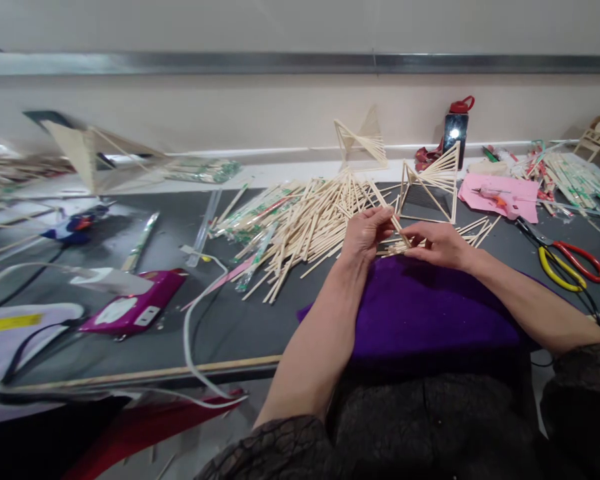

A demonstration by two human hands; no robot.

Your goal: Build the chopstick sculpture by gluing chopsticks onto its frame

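Observation:
Both hands meet above the back edge of a purple cloth [430, 313]. My left hand [367, 233] is closed round thin wooden sticks [399, 228] that slant between the hands. From the right, my right hand [437, 245] pinches their lower end between thumb and fingers. How many sticks are held I cannot tell. A large loose pile of sticks [310, 223] lies to the left of my left hand. Just behind my right hand stands a twisted stick frame [430, 183], and a second frame [363, 141] stands farther back by the wall.
On the right are a glue gun [500, 197] on pink paper [525, 207], red-and-yellow-handled pliers [563, 267] and bagged sticks. A phone [455, 133] leans upright at the back. Leftward lie a magenta packet [135, 303], a white cable [187, 333] and a blue glue gun [75, 227].

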